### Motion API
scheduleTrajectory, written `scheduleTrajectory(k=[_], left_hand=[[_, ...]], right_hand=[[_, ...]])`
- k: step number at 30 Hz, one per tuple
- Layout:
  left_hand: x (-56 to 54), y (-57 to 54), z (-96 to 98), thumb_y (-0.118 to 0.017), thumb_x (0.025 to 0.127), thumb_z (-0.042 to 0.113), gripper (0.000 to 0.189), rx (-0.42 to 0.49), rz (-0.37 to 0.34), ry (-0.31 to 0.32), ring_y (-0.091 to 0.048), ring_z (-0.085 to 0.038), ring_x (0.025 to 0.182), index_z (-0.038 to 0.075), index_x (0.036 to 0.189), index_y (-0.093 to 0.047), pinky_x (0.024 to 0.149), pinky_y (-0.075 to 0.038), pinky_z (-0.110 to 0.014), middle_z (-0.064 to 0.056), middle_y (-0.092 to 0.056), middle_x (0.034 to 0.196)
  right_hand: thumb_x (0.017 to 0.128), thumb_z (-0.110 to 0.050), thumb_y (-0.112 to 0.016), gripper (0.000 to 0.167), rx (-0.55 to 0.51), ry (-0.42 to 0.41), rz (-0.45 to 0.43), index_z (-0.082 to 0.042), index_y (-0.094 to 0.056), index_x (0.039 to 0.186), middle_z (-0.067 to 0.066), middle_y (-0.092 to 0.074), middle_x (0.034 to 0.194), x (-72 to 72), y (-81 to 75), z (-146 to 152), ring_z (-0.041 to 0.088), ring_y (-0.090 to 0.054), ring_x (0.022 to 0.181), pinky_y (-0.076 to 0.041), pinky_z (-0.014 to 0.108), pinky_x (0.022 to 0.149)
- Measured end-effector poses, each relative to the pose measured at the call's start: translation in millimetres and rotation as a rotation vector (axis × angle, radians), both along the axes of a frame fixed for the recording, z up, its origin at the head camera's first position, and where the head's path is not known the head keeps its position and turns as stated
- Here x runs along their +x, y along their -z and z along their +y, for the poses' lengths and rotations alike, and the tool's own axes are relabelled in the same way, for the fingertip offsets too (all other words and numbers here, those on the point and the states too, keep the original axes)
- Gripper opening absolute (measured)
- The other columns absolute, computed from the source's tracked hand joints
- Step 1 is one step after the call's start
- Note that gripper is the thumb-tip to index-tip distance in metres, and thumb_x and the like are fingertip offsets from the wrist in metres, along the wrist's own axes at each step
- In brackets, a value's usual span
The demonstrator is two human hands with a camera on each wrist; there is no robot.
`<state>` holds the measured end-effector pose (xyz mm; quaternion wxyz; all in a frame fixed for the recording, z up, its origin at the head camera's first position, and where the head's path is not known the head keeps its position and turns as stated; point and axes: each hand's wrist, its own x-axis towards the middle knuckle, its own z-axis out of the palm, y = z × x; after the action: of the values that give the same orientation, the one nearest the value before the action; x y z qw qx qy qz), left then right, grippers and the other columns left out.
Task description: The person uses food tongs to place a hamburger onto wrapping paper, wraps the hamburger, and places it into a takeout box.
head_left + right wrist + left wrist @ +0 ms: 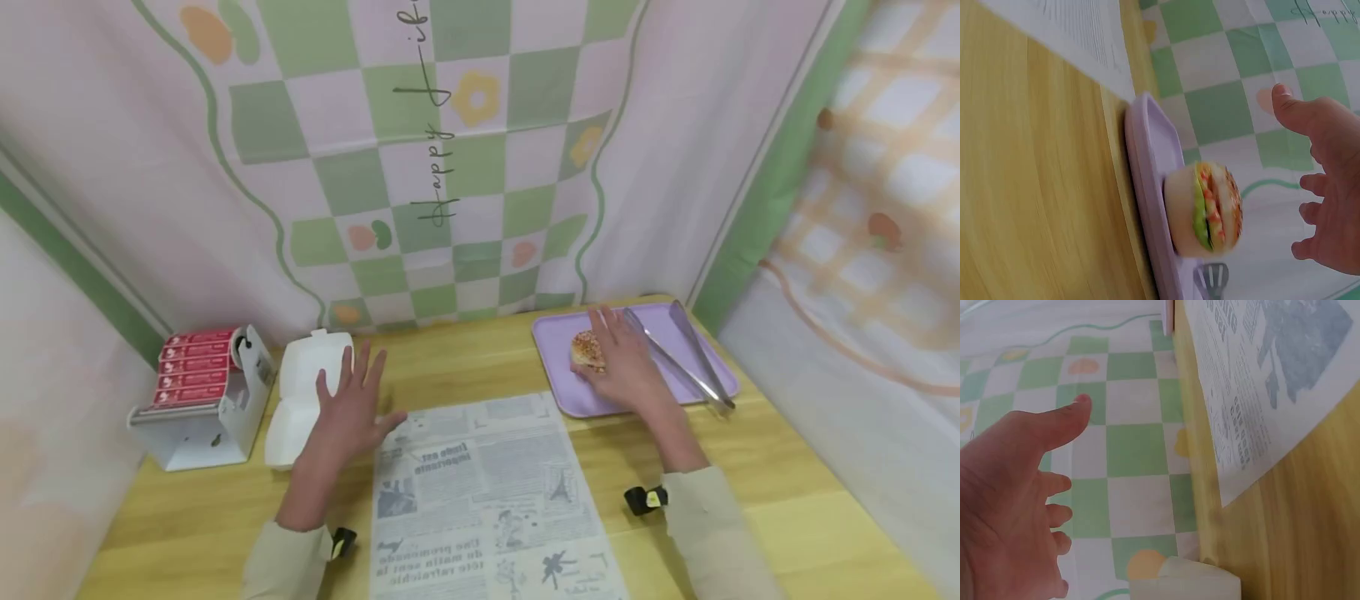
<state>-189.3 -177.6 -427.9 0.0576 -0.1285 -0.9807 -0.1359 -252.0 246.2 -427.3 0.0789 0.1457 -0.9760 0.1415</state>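
Observation:
My left hand (348, 417) hovers with its fingers spread, overlapping the right side of a white lidded takeaway box (296, 362) in the head view. The box stands with its lid raised. Over the lilac tray (558, 379) is my right hand (626, 367), fingers extended and holding nothing. It partly hides a burger (585, 350) with a seeded bun in the head view. From the right wrist, the burger (1185, 209) shows its lettuce and filling, with a gap between it and my fingers. Metal tongs (702, 353) lie on the tray's right side.
A newspaper-print sheet (510, 475) lies on the wooden table (780, 467) between my arms. At the left stands a white dispenser (258, 367) with a roll of red labels (195, 371). A checked curtain (472, 167) hangs behind the table.

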Motion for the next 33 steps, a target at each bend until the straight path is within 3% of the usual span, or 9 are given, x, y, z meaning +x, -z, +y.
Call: scheduleTrajectory(k=[6, 12, 20, 27, 33], left_hand=[[-0.4, -0.3, 10.1, -0.066, 0.095, 0.037, 0.086, 0.106, -0.011, 0.105, -0.011, -0.045, 0.152, 0.0, 0.157, -0.019, 0.115, -0.011, -0.074, -0.026, -0.017, 0.163], [-6.7, 2.8, 37.2, -0.06, 0.099, 0.037, 0.081, 0.171, -0.116, 0.22, -0.015, -0.04, 0.153, 0.0, 0.157, -0.019, 0.12, -0.018, -0.064, -0.024, -0.021, 0.163], [-3.5, 17.7, 65.5, -0.061, 0.099, 0.037, 0.076, 0.181, -0.176, 0.219, -0.03, -0.04, 0.148, 0.004, 0.157, -0.024, 0.118, -0.033, -0.054, -0.022, -0.029, 0.161], [1.0, 22.1, 76.3, -0.061, 0.099, 0.034, 0.07, 0.17, -0.17, 0.245, -0.049, -0.037, 0.136, 0.0, 0.153, -0.031, 0.111, -0.044, -0.048, -0.024, -0.041, 0.152], [3.2, 21.7, 86.8, -0.059, 0.101, 0.03, 0.064, 0.197, -0.182, 0.31, -0.044, -0.038, 0.14, -0.003, 0.15, -0.034, 0.113, -0.041, -0.049, -0.024, -0.043, 0.151]], right_hand=[[0.094, -0.039, -0.066, 0.096, -0.069, 0.0, 0.004, -0.004, -0.005, 0.16, 0.03, -0.01, 0.163, 4.8, -4.0, 31.8, 0.056, -0.011, 0.146, -0.016, 0.074, 0.113], [0.094, -0.03, -0.068, 0.092, -0.1, 0.016, 0.065, 0.002, -0.011, 0.158, 0.036, -0.017, 0.158, 9.2, -4.1, 75.4, 0.058, -0.022, 0.141, -0.024, 0.071, 0.112], [0.097, -0.028, -0.063, 0.086, -0.154, 0.061, 0.06, 0.002, -0.01, 0.158, 0.041, -0.022, 0.152, 11.5, 1.0, 124.6, 0.064, -0.029, 0.132, -0.026, 0.075, 0.107], [0.1, -0.016, -0.054, 0.067, -0.167, 0.09, 0.046, 0.015, -0.021, 0.15, 0.049, -0.035, 0.138, -10.8, 24.5, 180.3, 0.066, -0.035, 0.123, -0.029, 0.073, 0.104], [0.096, -0.008, -0.055, 0.053, -0.13, 0.119, -0.051, 0.022, -0.038, 0.136, 0.047, -0.053, 0.12, -25.6, 33.5, 210.0, 0.062, -0.055, 0.103, -0.045, 0.069, 0.09]])
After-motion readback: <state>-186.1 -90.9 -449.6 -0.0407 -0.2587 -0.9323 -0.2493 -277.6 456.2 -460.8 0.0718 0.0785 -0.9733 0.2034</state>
